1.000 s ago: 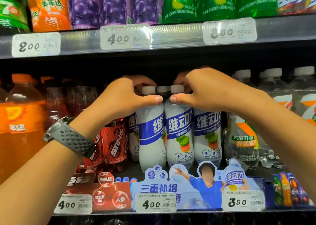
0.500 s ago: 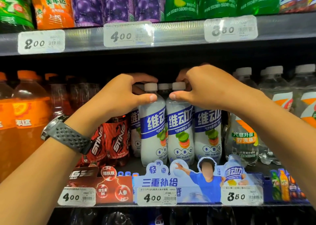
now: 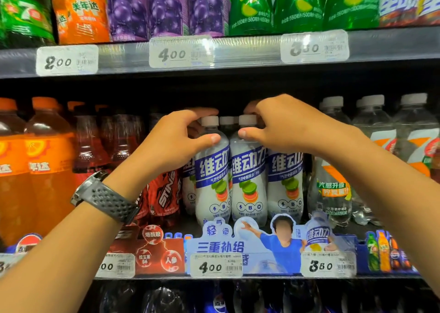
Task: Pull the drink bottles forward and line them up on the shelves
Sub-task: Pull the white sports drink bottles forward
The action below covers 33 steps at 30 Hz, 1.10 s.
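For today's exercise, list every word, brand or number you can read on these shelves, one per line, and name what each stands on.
"200": left upper price tag
"400": middle upper price tag
"维动力": white bottle
"STING": red bottle
"美年达": orange bottle
"三重补给": blue shelf sign
"400": lower price tag
"350": lower right price tag
Barcodes and small print: too blurred.

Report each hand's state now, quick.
Left hand: closed around the neck of the left white bottle.
Right hand: closed around the neck of the middle white bottle.
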{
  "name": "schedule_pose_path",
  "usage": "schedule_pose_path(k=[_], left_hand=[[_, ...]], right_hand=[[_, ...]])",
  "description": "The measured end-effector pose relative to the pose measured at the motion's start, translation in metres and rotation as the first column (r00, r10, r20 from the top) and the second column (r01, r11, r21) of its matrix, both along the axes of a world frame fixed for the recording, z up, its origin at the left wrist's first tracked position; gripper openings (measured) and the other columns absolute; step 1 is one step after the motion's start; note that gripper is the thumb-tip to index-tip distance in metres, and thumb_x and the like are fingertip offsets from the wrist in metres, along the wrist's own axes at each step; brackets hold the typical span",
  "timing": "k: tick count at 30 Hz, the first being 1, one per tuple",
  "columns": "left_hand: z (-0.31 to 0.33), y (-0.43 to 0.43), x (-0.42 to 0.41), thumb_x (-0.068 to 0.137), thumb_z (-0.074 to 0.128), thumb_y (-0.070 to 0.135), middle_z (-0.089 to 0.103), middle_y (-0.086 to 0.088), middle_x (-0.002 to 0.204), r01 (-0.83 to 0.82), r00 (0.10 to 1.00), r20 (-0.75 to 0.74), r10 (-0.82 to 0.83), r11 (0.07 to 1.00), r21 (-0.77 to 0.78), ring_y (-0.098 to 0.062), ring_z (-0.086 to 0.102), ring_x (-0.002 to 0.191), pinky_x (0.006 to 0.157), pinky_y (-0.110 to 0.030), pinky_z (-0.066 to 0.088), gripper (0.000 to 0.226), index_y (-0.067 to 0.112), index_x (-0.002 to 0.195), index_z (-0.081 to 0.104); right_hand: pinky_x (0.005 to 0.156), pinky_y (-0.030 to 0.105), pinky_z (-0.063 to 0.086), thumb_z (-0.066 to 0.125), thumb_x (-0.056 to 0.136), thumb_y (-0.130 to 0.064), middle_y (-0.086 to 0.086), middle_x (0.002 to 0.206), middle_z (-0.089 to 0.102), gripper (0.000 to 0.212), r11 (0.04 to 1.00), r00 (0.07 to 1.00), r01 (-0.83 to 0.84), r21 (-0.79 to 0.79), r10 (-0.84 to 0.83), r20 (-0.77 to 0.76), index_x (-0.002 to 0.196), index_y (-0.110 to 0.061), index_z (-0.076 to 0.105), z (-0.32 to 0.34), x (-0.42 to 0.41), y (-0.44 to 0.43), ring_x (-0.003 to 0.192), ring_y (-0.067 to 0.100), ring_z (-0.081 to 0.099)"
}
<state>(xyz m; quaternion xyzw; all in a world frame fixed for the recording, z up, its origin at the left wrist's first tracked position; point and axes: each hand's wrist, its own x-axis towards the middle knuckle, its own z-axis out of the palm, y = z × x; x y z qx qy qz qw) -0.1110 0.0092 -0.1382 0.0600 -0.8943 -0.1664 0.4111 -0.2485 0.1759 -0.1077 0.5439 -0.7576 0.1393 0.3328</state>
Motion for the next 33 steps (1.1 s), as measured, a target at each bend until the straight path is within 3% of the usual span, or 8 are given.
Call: schedule_pose_path(k=[7, 9, 11, 13, 17, 21, 25, 33], left_hand=[[-0.005, -0.005, 0.000, 0.079, 0.074, 0.037, 0.067, 0.008, 0.105, 0.000, 0.999, -0.045, 0.001, 0.999, 0.039, -0.003, 0.064, 0.095, 0.091, -0.034, 0.053, 0.056, 0.037, 0.131, 0.052], [-0.008, -0.002, 0.001, 0.080, 0.073, 0.034, 0.065, 0.009, 0.110, 0.010, 0.997, -0.071, -0.006, 0.999, 0.051, -0.002, 0.064, 0.097, 0.091, -0.032, 0.053, 0.055, 0.035, 0.131, 0.052], [-0.013, 0.002, 0.003, 0.081, 0.072, 0.033, 0.062, 0.008, 0.116, 0.002, 0.993, -0.118, 0.005, 0.998, 0.063, -0.003, 0.062, 0.102, 0.093, -0.025, 0.051, 0.056, 0.033, 0.132, 0.050], [-0.020, 0.009, 0.009, 0.084, 0.069, 0.032, 0.057, 0.007, 0.122, -0.053, 0.977, -0.209, 0.053, 0.999, 0.002, -0.004, 0.056, 0.110, 0.094, -0.018, 0.044, 0.050, 0.029, 0.131, 0.052], [-0.040, 0.032, 0.026, 0.088, 0.062, 0.023, 0.059, 0.009, 0.115, 0.051, 0.925, -0.373, -0.070, 0.997, -0.061, -0.008, 0.058, 0.109, 0.092, -0.028, 0.049, 0.031, 0.022, 0.118, 0.060], [-0.077, 0.055, 0.043, 0.091, 0.060, 0.017, 0.067, 0.005, 0.105, 0.299, 0.908, -0.340, -0.246, 0.948, 0.112, -0.017, 0.064, 0.101, 0.086, -0.022, 0.049, 0.022, 0.024, 0.112, 0.062], [-0.127, 0.073, 0.054, 0.087, 0.062, 0.022, 0.071, -0.003, 0.099, 0.454, 0.876, -0.346, -0.336, 0.817, 0.356, -0.018, 0.068, 0.092, 0.081, -0.023, 0.052, 0.019, 0.020, 0.105, 0.066], [-0.243, 0.087, 0.064, 0.085, 0.060, 0.008, 0.072, -0.013, 0.085, 0.322, 0.945, -0.214, -0.247, 0.602, 0.730, -0.018, 0.068, 0.074, 0.070, -0.018, 0.052, 0.015, 0.017, 0.092, 0.070]], right_hand=[[0.047, 0.026, 0.028, 0.056, 0.080, -0.067, -0.007, 0.063, 0.040, 0.047, 0.995, 0.996, 0.081, -0.065, -0.083, -0.026, 0.068, -0.023, 0.041, -0.004, 0.006, -0.001, 0.057, 0.015, 0.041], [0.050, 0.028, 0.034, 0.054, 0.081, -0.066, -0.004, 0.068, 0.047, 0.045, 0.995, 0.997, 0.070, -0.067, -0.072, -0.027, 0.077, -0.021, 0.050, -0.006, 0.005, 0.000, 0.061, 0.016, 0.046], [0.065, 0.033, 0.048, 0.052, 0.084, -0.064, 0.003, 0.090, 0.062, 0.053, 0.997, 0.999, 0.039, -0.073, -0.037, 0.022, 0.107, -0.017, 0.061, -0.009, 0.005, 0.002, 0.083, 0.023, 0.058], [0.086, 0.039, 0.051, 0.050, 0.088, -0.059, 0.008, 0.119, 0.062, 0.062, 0.992, 0.998, 0.018, -0.122, -0.012, 0.054, 0.133, -0.017, 0.050, -0.014, 0.008, 0.007, 0.110, 0.027, 0.057], [0.090, 0.037, 0.045, 0.051, 0.093, -0.041, 0.000, 0.115, 0.061, 0.038, 0.927, 0.990, -0.142, -0.348, 0.136, -0.041, 0.123, -0.019, 0.056, -0.035, 0.019, 0.026, 0.107, 0.020, 0.055], [0.074, 0.027, 0.048, 0.058, 0.093, -0.026, -0.009, 0.089, 0.064, 0.015, 0.848, 0.938, -0.266, -0.459, 0.337, 0.079, 0.103, -0.018, 0.064, -0.081, 0.038, 0.048, 0.082, 0.007, 0.058], [0.066, 0.014, 0.045, 0.063, 0.089, -0.020, -0.020, 0.073, 0.061, 0.007, 0.794, 0.829, -0.307, -0.524, 0.494, 0.262, 0.095, -0.020, 0.067, -0.134, 0.056, 0.064, 0.067, 0.006, 0.061], [0.056, 0.015, 0.043, 0.060, 0.087, -0.028, -0.007, 0.074, 0.064, 0.006, 0.871, 0.659, -0.181, -0.456, 0.452, 0.602, 0.085, -0.027, 0.066, -0.257, 0.062, 0.069, 0.060, 0.011, 0.055]])
